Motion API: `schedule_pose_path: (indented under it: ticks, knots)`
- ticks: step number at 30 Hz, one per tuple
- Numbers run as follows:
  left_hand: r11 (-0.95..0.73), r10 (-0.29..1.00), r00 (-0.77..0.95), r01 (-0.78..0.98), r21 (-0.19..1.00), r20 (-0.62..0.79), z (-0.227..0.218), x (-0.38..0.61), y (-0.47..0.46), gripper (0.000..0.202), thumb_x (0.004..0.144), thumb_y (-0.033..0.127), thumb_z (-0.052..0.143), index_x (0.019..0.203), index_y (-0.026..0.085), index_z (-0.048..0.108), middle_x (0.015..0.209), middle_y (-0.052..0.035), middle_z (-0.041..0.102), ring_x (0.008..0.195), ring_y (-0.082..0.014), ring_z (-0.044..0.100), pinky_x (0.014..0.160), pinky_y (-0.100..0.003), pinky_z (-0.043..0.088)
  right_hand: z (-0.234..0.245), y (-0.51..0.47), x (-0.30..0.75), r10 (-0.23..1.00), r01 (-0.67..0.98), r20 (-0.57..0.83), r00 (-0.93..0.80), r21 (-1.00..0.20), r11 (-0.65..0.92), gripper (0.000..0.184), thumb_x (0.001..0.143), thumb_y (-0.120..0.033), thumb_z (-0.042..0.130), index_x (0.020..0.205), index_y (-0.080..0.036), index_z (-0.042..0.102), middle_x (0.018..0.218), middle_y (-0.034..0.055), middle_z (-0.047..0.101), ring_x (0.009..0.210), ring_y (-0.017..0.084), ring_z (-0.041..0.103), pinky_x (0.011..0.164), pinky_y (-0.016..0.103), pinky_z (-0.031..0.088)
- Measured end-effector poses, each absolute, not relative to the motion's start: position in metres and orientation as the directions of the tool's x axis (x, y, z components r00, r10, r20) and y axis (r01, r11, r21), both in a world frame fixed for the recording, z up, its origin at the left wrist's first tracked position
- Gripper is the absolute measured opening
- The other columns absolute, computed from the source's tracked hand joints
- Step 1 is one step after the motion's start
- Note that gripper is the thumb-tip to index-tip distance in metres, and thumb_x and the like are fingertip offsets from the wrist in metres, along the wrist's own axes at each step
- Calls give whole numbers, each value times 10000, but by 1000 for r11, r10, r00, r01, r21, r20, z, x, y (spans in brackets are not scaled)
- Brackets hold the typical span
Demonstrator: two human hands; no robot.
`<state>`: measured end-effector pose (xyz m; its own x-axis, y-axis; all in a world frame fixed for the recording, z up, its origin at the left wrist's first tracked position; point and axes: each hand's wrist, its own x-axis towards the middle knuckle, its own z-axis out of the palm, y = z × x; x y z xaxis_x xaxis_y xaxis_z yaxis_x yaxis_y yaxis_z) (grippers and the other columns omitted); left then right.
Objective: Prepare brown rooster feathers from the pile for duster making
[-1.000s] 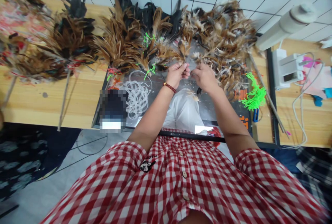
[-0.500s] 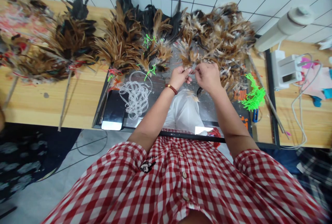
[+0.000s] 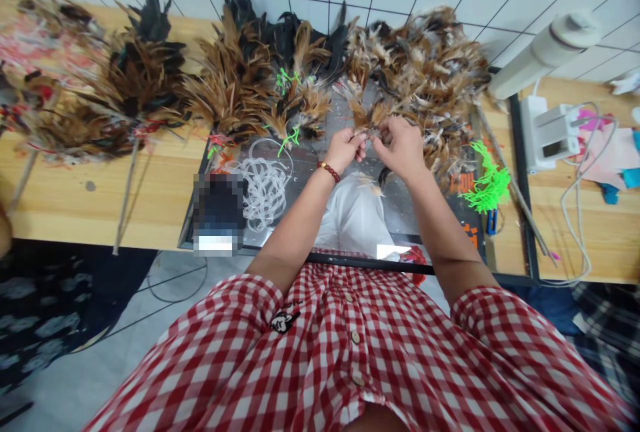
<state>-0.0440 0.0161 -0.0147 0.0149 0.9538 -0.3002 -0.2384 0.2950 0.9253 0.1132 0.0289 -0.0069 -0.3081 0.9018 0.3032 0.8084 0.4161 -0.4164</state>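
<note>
My left hand [image 3: 344, 149], with a red bead bracelet on the wrist, and my right hand [image 3: 400, 144] meet above a glossy dark board [image 3: 350, 212]. Both are closed in a pinch on a small bunch of brown feathers [image 3: 369, 117] held between them. A big loose heap of brown and white feathers [image 3: 430, 79] lies just beyond my right hand. Tied feather bundles [image 3: 240, 85] with green and red ties lie to the left of my left hand.
A coil of clear cord [image 3: 263, 185] and a phone [image 3: 217, 215] lie left on the board. Green plastic ties [image 3: 487, 185] and a thin stick [image 3: 515, 185] lie at right. A white lamp [image 3: 545, 52] and cable [image 3: 575, 199] stand far right. Feather dusters [image 3: 100, 105] cover the wooden table's left.
Both hands moved slightly right and drew together on the feather bunch; the right hand's fingers now curl over the stems, close against the left hand.
</note>
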Motion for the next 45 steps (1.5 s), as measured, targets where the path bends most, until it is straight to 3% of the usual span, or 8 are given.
schedule_pose_path:
  ticks: [5, 14, 20, 23, 31, 35, 40, 45]
  knots:
    - [292, 956, 80, -249, 923, -281, -16, -46, 15, 379, 993, 8, 549, 643, 152, 542, 499, 81, 566, 379, -33, 535, 407, -167, 399, -9, 35, 114, 925, 683, 233, -301, -624, 380, 190, 879, -391, 625, 844, -205, 647, 841, 66, 696, 783, 217, 617, 763, 346, 488]
    - [309, 951, 84, -275, 911, -297, -15, -45, 14, 260, 981, 46, 602, 741, 145, 603, 531, 78, 581, 415, -43, 567, 445, -162, 430, 14, 29, 118, 902, 841, 248, -354, -338, 423, 248, 899, -214, 544, 958, -191, 783, 984, 123, 769, 936, 278, 680, 819, 385, 492]
    - [320, 938, 1, -379, 868, -346, -16, -48, 17, 211, 991, 164, 659, 792, 151, 591, 591, 72, 608, 489, -38, 604, 531, -147, 475, 42, 7, 116, 719, 778, -296, -628, -232, 584, 133, 825, -184, 731, 906, -228, 827, 902, 52, 800, 848, 233, 703, 693, 321, 423]
    - [322, 937, -1, -388, 863, -350, -16, -48, 17, 203, 982, 185, 684, 805, 151, 591, 604, 71, 611, 504, -39, 611, 552, -147, 480, 47, -2, 108, 714, 805, -382, -586, -174, 567, 204, 787, -286, 846, 987, -246, 839, 911, 56, 804, 826, 240, 701, 634, 314, 380]
    - [325, 934, -10, -395, 859, -358, -15, -49, 16, 191, 992, 171, 661, 812, 151, 601, 603, 70, 611, 509, -41, 612, 564, -148, 487, 33, -2, 95, 662, 757, -370, -652, -273, 593, 134, 779, -112, 694, 766, -210, 785, 814, 64, 788, 768, 221, 684, 664, 316, 410]
    - [332, 931, -9, -403, 853, -366, -14, -49, 17, 206, 966, 169, 699, 787, 148, 600, 605, 66, 614, 494, -43, 602, 550, -155, 487, 26, 14, 111, 677, 636, -157, -719, -541, 550, 81, 775, -153, 631, 780, -195, 701, 839, 50, 759, 766, 189, 654, 747, 310, 472]
    - [334, 931, -1, -406, 851, -366, -16, -49, 18, 186, 978, 210, 696, 825, 149, 609, 618, 66, 627, 499, -41, 605, 589, -166, 522, 13, 32, 129, 826, 429, -116, -551, -889, 161, 117, 814, -321, 684, 858, -226, 630, 772, 32, 734, 713, 181, 648, 703, 315, 535]
    - [309, 931, -26, -475, 824, -364, -13, -51, 18, 208, 1035, 157, 574, 828, 150, 597, 617, 64, 622, 516, -41, 619, 574, -159, 505, 16, 34, 133, 939, 586, 119, -323, -754, 297, 256, 775, -246, 694, 1022, -193, 734, 1037, 84, 783, 822, 202, 690, 794, 352, 547]
